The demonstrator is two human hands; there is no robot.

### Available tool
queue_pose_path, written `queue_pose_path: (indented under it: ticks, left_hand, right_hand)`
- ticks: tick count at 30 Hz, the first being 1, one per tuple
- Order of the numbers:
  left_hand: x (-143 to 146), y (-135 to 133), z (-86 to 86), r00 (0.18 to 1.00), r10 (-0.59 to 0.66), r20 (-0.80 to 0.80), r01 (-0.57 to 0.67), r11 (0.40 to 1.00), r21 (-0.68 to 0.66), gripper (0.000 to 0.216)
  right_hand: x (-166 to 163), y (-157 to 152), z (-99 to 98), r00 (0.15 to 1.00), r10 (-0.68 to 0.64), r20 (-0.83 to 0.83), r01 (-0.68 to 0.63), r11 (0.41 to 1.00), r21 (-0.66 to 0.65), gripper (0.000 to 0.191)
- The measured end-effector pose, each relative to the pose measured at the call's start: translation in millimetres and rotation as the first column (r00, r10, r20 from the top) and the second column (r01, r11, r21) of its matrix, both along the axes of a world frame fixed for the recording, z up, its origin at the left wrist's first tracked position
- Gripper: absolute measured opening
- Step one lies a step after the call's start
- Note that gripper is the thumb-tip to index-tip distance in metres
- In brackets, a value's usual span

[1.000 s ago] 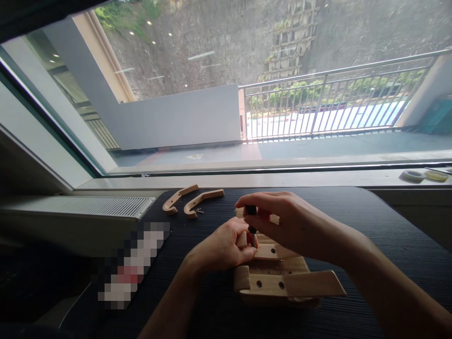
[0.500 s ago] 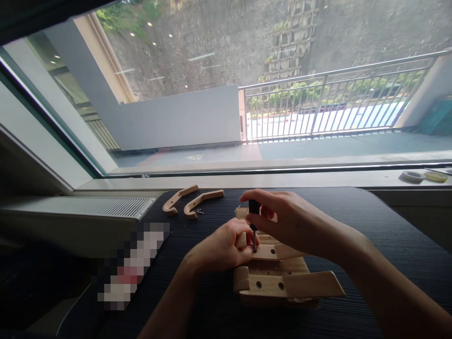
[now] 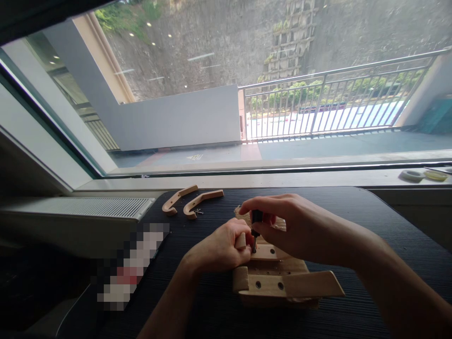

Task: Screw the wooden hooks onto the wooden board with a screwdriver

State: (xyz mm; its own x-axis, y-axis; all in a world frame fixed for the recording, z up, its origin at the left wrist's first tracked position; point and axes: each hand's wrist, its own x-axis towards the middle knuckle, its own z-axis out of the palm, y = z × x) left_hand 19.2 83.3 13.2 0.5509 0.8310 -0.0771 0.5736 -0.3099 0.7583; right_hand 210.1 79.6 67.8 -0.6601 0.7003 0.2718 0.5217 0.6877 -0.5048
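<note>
My right hand [image 3: 282, 219] is closed around the black handle of a screwdriver [image 3: 256, 222]. The screwdriver's metal shaft points down, its tip at a hole near the left end of a wooden hook [image 3: 265, 251]. My left hand [image 3: 226, 245] grips the curved end of that same hook, whose tip shows between the fingers. The hook lies on a rough wooden board [image 3: 296, 266]. In front of it on the board is another wooden hook [image 3: 300, 284], with two dark round holes and its straight end jutting right.
Two loose wooden hooks [image 3: 203, 200] lie at the table's back left, with small screws [image 3: 198, 212] beside the nearer one. A blurred-out flat item [image 3: 136, 268] is at the left edge of the dark table [image 3: 381, 245]. Tape rolls [image 3: 412, 175] sit on the windowsill.
My right hand has lowered slightly and shifted a little right, and the screwdriver now leans more. The left hand keeps its hold on the hook.
</note>
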Motion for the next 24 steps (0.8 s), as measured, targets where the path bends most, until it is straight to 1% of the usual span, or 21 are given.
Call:
queue_pose_path:
  ticks: [4,6,10,13,16,18,21,23,24]
  left_hand:
    - [-1.5,-0.1,3.8,0.996,-0.060,0.069,0.068,0.990,-0.126,0.028]
    - [-2.4,0.6,3.5,0.993,-0.071,0.096,0.086,0.983,-0.164,0.024]
    - [-3.2,1.8,1.0,0.994,-0.043,0.103,0.057,0.989,-0.140,0.013]
    - [-3.3,1.8,-0.1,0.994,-0.044,0.100,0.056,0.992,-0.113,0.012]
    - [-3.5,1.4,-0.3,0.998,-0.028,0.060,0.034,0.994,-0.104,0.009]
    - [-3.3,1.2,-0.2,0.999,-0.022,0.044,0.027,0.992,-0.123,0.010]
    - [-2.8,1.6,-0.2,0.997,-0.037,0.074,0.049,0.986,-0.161,0.016]
    - [-2.5,2.1,-0.8,0.995,-0.050,0.085,0.063,0.984,-0.169,0.016]
    - [-2.6,2.3,-1.3,0.995,-0.037,0.088,0.052,0.981,-0.184,0.015]
  right_hand:
    - [-1.6,-2.8,1.8,1.000,0.022,-0.015,-0.022,0.999,-0.025,0.029]
    - [-2.8,-3.9,2.5,0.998,0.050,-0.025,-0.051,0.998,-0.028,0.031]
    - [-6.2,-5.2,3.8,0.996,0.084,-0.037,-0.084,0.996,-0.010,0.033]
    - [-6.5,-6.5,4.4,0.997,0.065,-0.036,-0.065,0.998,0.003,0.035]
    - [-3.7,-8.3,5.2,0.997,0.070,-0.024,-0.070,0.997,-0.012,0.036]
    - [-1.4,-9.1,5.8,0.997,0.075,-0.006,-0.075,0.997,-0.031,0.036]
    - [0.4,-9.3,6.1,0.998,0.067,0.001,-0.067,0.997,-0.025,0.036]
    - [-0.4,-8.8,5.8,0.998,0.070,-0.010,-0.070,0.997,-0.016,0.037]
    - [-1.4,-8.5,5.6,0.997,0.071,-0.014,-0.071,0.997,-0.012,0.038]
